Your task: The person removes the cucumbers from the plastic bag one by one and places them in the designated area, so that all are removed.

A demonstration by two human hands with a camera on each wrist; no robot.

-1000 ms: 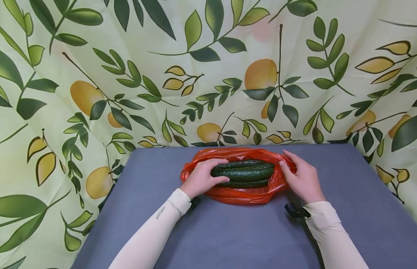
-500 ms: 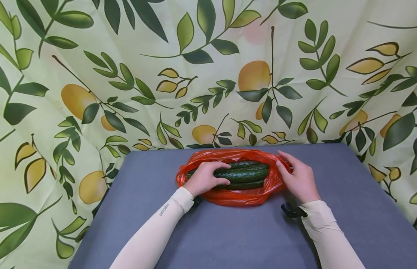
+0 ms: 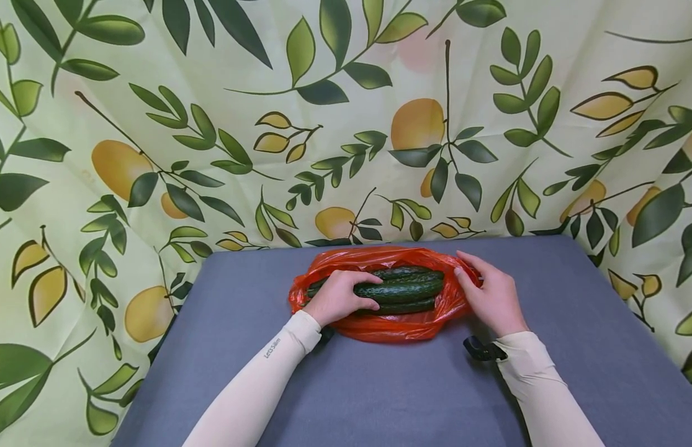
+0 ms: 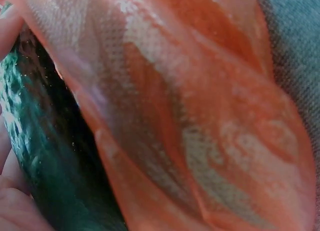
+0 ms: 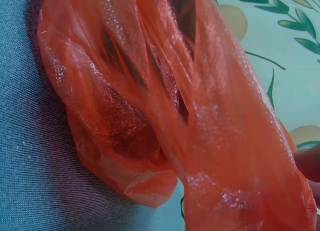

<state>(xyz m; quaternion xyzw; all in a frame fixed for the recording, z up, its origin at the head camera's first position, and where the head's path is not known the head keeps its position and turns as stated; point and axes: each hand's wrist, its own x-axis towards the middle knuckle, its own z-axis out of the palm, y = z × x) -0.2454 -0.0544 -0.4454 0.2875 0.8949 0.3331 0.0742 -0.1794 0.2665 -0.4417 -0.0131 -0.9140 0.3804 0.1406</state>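
Several dark green, bumpy cucumbers (image 3: 409, 290) lie side by side in an open red plastic bag (image 3: 387, 334) at the far part of the table. My left hand (image 3: 339, 299) reaches over their left end and grips a cucumber (image 4: 55, 141), thumb on the near side and fingers on the far side. At the bag's right end, my right hand (image 3: 495, 301) pinches the bag's edge between thumb and fingers. In the right wrist view the bag (image 5: 225, 141) stretches up toward the fingertips (image 5: 309, 163) at the right edge. The cucumbers' left ends are partly covered by my left hand.
The bag rests on a blue-grey cloth-covered table (image 3: 390, 397). Behind the table's far edge hangs a pale curtain (image 3: 357, 56) printed with leaves and orange fruit. A black strap (image 3: 482, 349) sits at my right wrist.
The head view has turned slightly, so the bag and hands appear a little further left. Both hands keep their holds on the cucumber and the bag.
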